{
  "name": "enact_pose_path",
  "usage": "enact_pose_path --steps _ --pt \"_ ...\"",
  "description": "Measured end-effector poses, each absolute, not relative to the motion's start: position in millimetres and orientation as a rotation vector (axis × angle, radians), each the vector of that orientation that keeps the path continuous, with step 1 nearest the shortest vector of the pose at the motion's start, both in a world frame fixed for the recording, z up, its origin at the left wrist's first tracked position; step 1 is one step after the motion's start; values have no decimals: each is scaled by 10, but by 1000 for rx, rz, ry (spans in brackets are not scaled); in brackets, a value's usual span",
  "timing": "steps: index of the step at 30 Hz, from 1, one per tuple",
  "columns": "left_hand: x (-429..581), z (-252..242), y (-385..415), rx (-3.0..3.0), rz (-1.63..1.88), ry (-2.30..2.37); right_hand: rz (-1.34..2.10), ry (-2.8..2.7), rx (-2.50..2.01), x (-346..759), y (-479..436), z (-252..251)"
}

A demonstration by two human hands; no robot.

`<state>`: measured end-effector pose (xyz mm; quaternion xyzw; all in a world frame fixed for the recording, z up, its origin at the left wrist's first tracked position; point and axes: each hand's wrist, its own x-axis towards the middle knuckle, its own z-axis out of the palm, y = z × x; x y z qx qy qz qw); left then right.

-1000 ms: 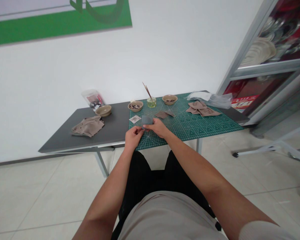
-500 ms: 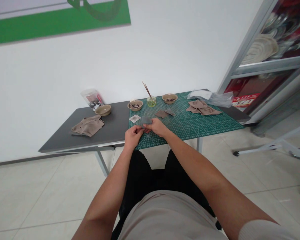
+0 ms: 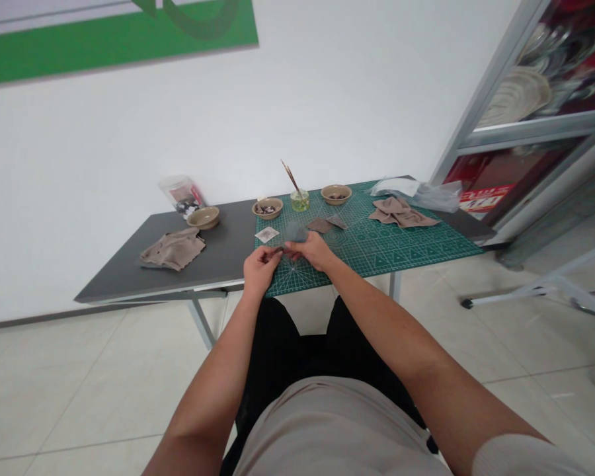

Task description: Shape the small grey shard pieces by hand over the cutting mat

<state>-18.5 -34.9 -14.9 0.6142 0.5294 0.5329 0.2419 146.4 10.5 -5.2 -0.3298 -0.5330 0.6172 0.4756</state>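
Note:
My right hand [image 3: 316, 250] is closed on a thin grey square sheet [image 3: 296, 232] that looks like sandpaper. My left hand [image 3: 260, 266] pinches a small dark piece [image 3: 279, 249], too small to make out its kind. The two hands meet fingertip to fingertip above the green cutting mat [image 3: 361, 254], near its front edge. Just beyond the left fingers lies a white square [image 3: 266, 235] with a grey smudge. Past the right hand, a brown square sheet [image 3: 319, 225] and a grey sheet [image 3: 336, 221] lie side by side on the mat.
Along the back stand a bowl of small dark pieces [image 3: 267, 208], a glass jar [image 3: 300, 200] with thin sticks, and another bowl [image 3: 336, 194]. To the left are an upright bag [image 3: 182, 196], a bowl [image 3: 203, 217] and a cloth [image 3: 174, 249]; to the right, a cloth [image 3: 400, 212] and plastic bag [image 3: 429, 195].
The grey sheet in my right hand has shifted slightly right and up. My left hand has drawn a little left, and the small dark piece in its fingers shows more clearly.

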Motion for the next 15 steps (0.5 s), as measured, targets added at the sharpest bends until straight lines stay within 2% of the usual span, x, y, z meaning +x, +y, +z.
enact_pose_path --steps 6,15 --pt "-173 -140 -292 1541 1577 1255 1486 -1227 -807 1455 114 -48" --pt "-171 -218 -278 1579 1486 1276 1482 -1392 -691 1492 69 -49"
